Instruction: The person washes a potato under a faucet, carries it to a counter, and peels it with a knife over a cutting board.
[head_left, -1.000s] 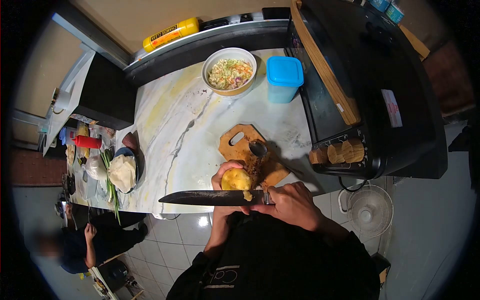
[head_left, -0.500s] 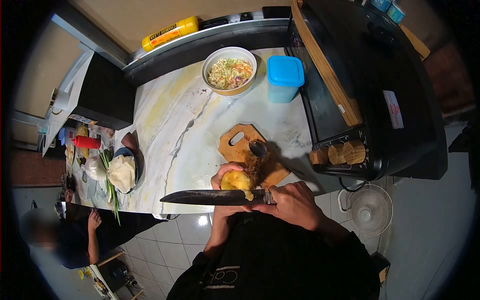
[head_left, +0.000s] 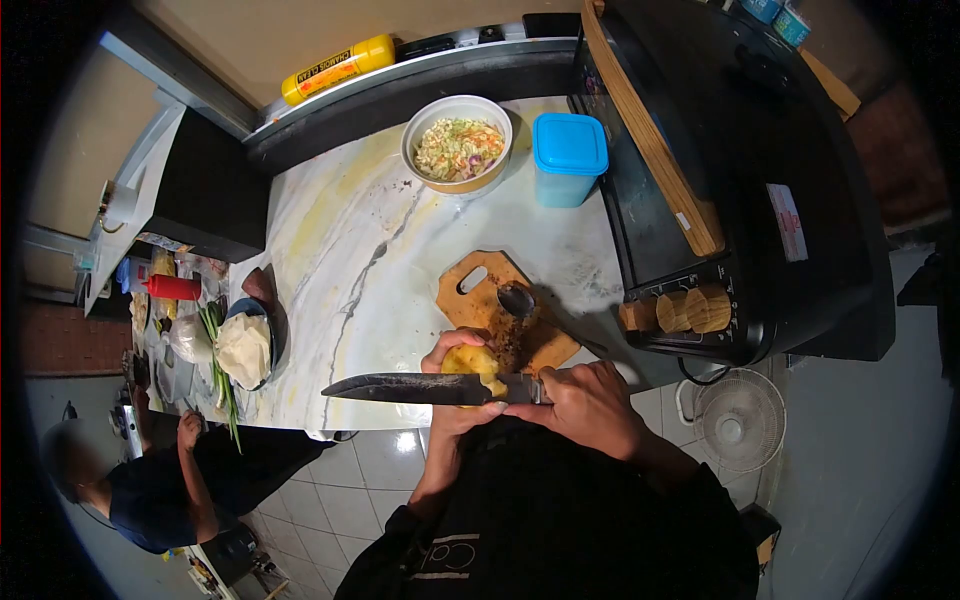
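My left hand [head_left: 462,418] wraps round a yellow, potato-like piece [head_left: 466,361] above the counter's front edge. In my right hand [head_left: 597,408] is the handle of a large knife [head_left: 390,388], its dark blade pointing left across the yellow piece. A strip of yellow flesh or peel [head_left: 490,380] hangs over the blade near the handle. Just beyond my hands lies a wooden cutting board [head_left: 455,297] with dark brown crumbs. A dark, rounded spoon-like thing [head_left: 516,299] rests on it.
A bowl of shredded vegetables [head_left: 460,148] and a blue-lidded container [head_left: 570,160] stand at the back. A black oven [head_left: 660,190] is on the right. Green onions [head_left: 222,375] and a dark bowl [head_left: 266,310] sit left. Another person [head_left: 165,505] stands at lower left.
The knife and yellow piece have moved up slightly, and the knife has shifted a little within the view. The other person has leaned, and that person's hand has shifted slightly.
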